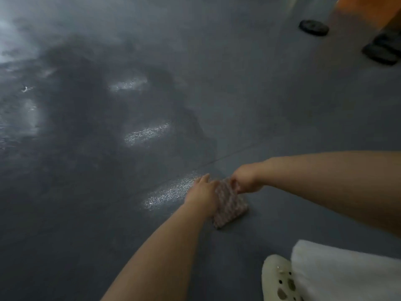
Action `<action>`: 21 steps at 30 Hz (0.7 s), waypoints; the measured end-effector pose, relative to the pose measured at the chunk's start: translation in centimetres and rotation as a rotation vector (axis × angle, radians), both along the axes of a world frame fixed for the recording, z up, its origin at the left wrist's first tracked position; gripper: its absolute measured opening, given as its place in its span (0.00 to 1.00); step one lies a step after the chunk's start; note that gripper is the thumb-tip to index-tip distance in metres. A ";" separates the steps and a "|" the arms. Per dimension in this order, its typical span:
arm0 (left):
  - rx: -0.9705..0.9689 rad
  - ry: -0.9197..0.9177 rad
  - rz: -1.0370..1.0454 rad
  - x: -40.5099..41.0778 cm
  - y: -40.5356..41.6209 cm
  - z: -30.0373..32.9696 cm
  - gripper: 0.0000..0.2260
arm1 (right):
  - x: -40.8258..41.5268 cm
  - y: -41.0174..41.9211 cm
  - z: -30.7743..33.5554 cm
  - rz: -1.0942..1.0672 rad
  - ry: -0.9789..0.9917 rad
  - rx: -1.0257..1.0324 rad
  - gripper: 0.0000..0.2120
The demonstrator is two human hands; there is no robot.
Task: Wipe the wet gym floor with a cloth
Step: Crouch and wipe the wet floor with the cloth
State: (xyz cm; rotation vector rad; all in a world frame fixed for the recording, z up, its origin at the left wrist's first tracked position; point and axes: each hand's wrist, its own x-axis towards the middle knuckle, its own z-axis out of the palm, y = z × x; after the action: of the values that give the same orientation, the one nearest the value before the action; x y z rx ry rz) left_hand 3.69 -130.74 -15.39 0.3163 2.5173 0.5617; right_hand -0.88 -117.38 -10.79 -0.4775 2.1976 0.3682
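Head view, looking down at dark grey textured gym floor (271,109). Folded pinkish checked cloth (230,205) lying flat on floor, lower centre-right, at near edge of glistening wet patch (171,192). Left hand (202,192) resting on cloth's left edge, fingers (205,178) extended and slightly apart, tips reaching onto floor beyond cloth. Right hand (245,178) at cloth's far corner, fingers curled and pinching fabric. Both bare forearms entering from lower and right borders. Further shiny wet streaks (147,132) and a broad darker damp area (86,105) spread across left and centre. Cream perforated clog shoe (280,279) and white fabric-covered leg (347,274) at lower right. Black round disc (313,27) on floor at upper right, near dark sandal (382,51) beside orange shape (368,7); blurred, identity unclear.
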 end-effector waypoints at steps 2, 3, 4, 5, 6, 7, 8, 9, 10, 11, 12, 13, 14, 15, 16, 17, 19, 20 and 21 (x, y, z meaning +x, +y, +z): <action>0.004 -0.023 -0.013 -0.5 1.6 -2.2 0.27 | -1.0 0.3 -2.8 -0.006 -0.018 0.005 0.14; 0.010 -0.038 -0.029 -0.6 2.4 -3.2 0.28 | -1.6 0.6 -4.2 -0.047 0.003 -0.017 0.14; 0.005 -0.050 -0.051 -0.6 3.2 -4.2 0.29 | -2.1 1.1 -5.5 -0.117 0.035 -0.048 0.15; -0.016 -0.057 -0.080 -0.5 4.0 -5.2 0.30 | -2.4 1.6 -6.9 -0.203 0.079 -0.083 0.15; -0.042 -0.051 -0.104 -0.5 4.9 -6.4 0.30 | -2.6 2.3 -8.3 -0.296 0.140 -0.121 0.16; -0.068 -0.040 -0.118 -0.5 5.7 -7.7 0.30 | -2.6 3.1 -9.8 -0.391 0.211 -0.159 0.16; -0.093 -0.034 -0.119 -0.5 6.4 -9.2 0.31 | -2.4 4.0 -11.2 -0.478 0.289 -0.192 0.17; -0.118 -0.036 -0.115 -0.3 7.1 -10.5 0.31 | -2.0 4.8 -12.7 -0.549 0.367 -0.215 0.18; -0.146 -0.041 -0.117 -0.2 7.7 -11.7 0.30 | -1.6 5.6 -14.0 -0.614 0.439 -0.230 0.18; -0.181 -0.038 -0.133 0.0 8.1 -12.7 0.30 | -1.1 6.3 -15.4 -0.679 0.502 -0.244 0.18; -0.218 -0.020 -0.160 0.1 8.2 -13.4 0.31 | -0.6 6.9 -16.6 -0.741 0.556 -0.259 0.17; -0.247 0.014 -0.188 0.2 8.2 -14.0 0.31 | -0.1 7.2 -17.7 -0.790 0.602 -0.276 0.17; -0.264 0.056 -0.211 0.1 7.9 -14.5 0.31 | 0.4 7.3 -18.6 -0.815 0.647 -0.295 0.17; -0.273 0.095 -0.232 -0.2 7.3 -14.9 0.30 | 1.0 7.2 -19.4 -0.822 0.686 -0.312 0.18; -0.281 0.128 -0.254 -0.5 6.6 -15.1 0.30 | 1.6 6.9 -19.9 -0.819 0.707 -0.323 0.19; -0.291 0.157 -0.266 -0.9 5.7 -15.3 0.29 | 2.2 6.6 -20.2 -0.817 0.705 -0.327 0.21; -0.322 0.186 -0.223 -2.0 3.4 -15.7 0.29 | 3.0 6.2 -20.5 -0.798 0.663 -0.298 0.24; -0.337 0.183 -0.160 -2.6 2.1 -15.8 0.29 | 3.4 6.1 -20.6 -0.786 0.641 -0.275 0.25; -0.348 0.172 -0.068 -3.3 0.7 -15.9 0.30 | 3.5 6.2 -20.7 -0.777 0.628 -0.261 0.25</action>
State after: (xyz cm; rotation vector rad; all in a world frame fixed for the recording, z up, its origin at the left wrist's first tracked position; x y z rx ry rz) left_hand 0.41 -130.02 -31.30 0.3284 2.6968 0.0667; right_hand 2.66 -111.22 -31.47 0.4410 2.8344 -0.2319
